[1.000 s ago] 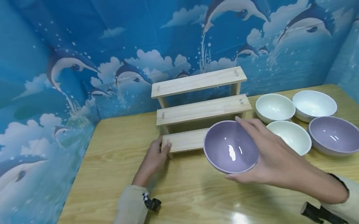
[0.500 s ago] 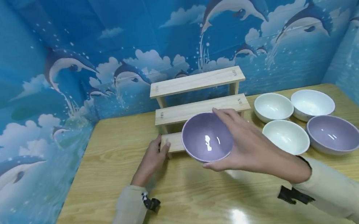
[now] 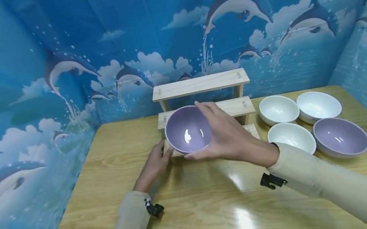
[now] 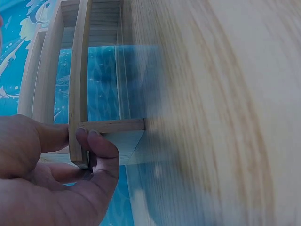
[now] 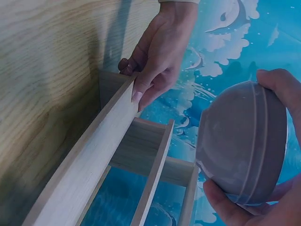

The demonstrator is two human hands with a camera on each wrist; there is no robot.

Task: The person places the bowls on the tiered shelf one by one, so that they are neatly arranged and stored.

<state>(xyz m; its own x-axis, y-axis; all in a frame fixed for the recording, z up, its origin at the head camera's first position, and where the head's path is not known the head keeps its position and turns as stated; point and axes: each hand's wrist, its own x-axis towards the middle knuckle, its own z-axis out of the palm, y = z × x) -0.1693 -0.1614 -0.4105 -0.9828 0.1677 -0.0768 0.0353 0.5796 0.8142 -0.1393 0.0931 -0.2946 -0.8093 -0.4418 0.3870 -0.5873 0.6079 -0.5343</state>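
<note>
one purple bowl [image 3: 187, 129] above the rack [image 3: 200, 84] is gripped by the right hand [image 3: 227, 134]. the left hand [image 3: 154, 165] pinches the rack's end.

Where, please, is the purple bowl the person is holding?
In the head view, the purple bowl is near centre, held in the right hand, overlapping the left side of the tiered wooden shelf.

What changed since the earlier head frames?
The right hand carried the round, glossy purple bowl left and upward in the head view, toward the left end of the three-tier pale wooden shelf. No grip taken or released. The left hand still holds the lowest tier; the three whitish bowls and second purple bowl stayed put.
</note>
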